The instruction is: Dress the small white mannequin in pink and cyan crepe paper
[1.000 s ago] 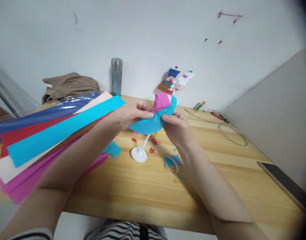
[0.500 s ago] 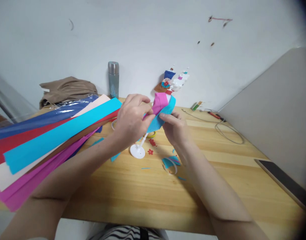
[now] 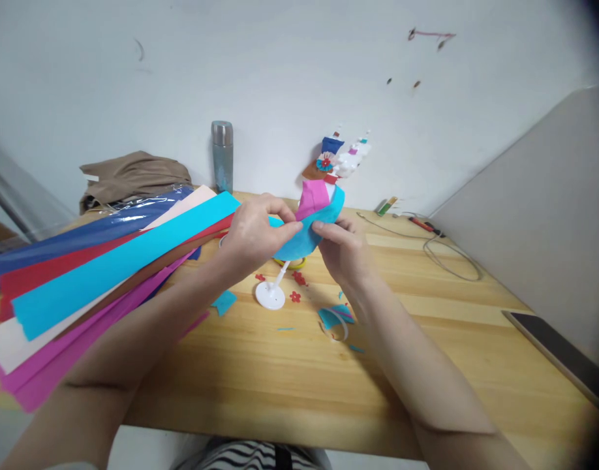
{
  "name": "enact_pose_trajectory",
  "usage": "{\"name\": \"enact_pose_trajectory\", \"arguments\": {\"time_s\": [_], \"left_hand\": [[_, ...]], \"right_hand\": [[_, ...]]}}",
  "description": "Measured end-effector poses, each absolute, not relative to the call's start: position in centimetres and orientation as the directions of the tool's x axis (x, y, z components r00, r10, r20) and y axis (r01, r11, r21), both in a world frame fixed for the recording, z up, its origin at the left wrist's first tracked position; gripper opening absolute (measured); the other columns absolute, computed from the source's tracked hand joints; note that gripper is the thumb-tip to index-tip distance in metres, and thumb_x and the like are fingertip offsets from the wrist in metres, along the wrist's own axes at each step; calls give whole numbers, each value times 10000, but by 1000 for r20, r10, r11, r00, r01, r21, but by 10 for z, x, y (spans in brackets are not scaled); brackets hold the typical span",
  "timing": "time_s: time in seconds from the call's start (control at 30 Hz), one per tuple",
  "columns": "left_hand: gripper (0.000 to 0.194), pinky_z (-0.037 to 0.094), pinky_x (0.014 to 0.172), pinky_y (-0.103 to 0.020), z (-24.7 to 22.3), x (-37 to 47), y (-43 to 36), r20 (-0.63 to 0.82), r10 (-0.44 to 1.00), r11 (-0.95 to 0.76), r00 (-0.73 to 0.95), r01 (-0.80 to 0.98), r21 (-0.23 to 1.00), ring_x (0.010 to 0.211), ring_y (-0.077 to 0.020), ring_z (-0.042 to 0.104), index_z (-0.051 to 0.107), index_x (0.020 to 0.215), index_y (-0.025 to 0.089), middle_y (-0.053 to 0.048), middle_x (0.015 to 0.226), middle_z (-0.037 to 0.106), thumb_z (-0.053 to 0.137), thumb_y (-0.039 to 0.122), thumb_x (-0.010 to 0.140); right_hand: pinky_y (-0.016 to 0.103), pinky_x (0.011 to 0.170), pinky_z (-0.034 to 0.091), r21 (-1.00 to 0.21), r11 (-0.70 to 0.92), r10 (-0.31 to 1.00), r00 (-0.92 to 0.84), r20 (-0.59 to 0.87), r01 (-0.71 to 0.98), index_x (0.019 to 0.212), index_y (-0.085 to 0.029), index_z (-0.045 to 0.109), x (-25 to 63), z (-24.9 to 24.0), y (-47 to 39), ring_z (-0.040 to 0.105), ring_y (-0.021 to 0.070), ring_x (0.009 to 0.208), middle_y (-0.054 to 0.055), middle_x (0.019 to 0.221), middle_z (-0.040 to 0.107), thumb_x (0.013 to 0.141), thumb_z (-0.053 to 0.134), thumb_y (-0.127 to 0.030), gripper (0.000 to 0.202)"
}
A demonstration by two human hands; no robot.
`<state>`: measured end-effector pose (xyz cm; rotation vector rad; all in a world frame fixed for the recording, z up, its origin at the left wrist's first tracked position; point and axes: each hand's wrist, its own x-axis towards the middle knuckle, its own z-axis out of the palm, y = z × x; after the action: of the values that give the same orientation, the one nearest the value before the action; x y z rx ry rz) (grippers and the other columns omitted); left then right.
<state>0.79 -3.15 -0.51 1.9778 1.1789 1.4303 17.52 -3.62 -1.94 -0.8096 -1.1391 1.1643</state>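
My left hand [image 3: 260,228] pinches the left part of a blue paper strip [image 3: 304,238] between thumb and fingers. On the right, my right hand [image 3: 343,245] grips the same strip, its thumb flat on the front. The strip curves around a pink paper piece [image 3: 313,198] on a small figure whose body is mostly hidden. Below the strip shows a white stand [image 3: 270,296] with a round base. Just behind are small decorated pieces, including a paper rosette [image 3: 325,162] and a dark blue piece [image 3: 332,145].
Long coloured paper strips [image 3: 118,261] fan out at the left. A flask [image 3: 222,156] and brown cloth [image 3: 138,175] stand behind. Red flower cut-outs [image 3: 295,297], blue scraps [image 3: 224,302] and a clear tape ring [image 3: 346,329] lie on the table. A cable [image 3: 451,258] and phone [image 3: 554,349] are right.
My left hand has opened out slightly and turned, and more of the blue strip shows beneath it, stretched toward the left. The right hand keeps its grip in nearly the same place.
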Motion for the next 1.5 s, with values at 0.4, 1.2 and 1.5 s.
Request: {"name": "enact_pose_trajectory", "arguments": {"time_s": [0.4,1.2,1.5], "left_hand": [[133,424,587,-230,10,9,-37,284,949,-312,138,262,913,626,-104,533,657,621,140,1,647,636,681,209,733],[142,461,600,-210,2,4,-23,231,942,-236,242,-7,972,647,-97,569,625,719,158,19,684,630,745,205,661],[219,436,535,-218,-9,-3,-10,138,904,-98,405,-116,988,560,-97,576,640,825,165,10,687,655,781,272,696]], "right_hand": [[356,648,533,-936,234,966,-48,255,-263,622,-250,762,176,-21,-35,627,179,618,-9,653,736,563,822,-290,94],[401,774,550,-949,234,961,-98,259,-213,680,-257,765,179,-25,-31,626,201,685,1,714,736,583,835,-334,142],[360,773,543,-945,287,945,-113,306,-154,745,-255,770,183,-28,-29,629,190,735,-7,761,749,604,923,-468,298]]}}
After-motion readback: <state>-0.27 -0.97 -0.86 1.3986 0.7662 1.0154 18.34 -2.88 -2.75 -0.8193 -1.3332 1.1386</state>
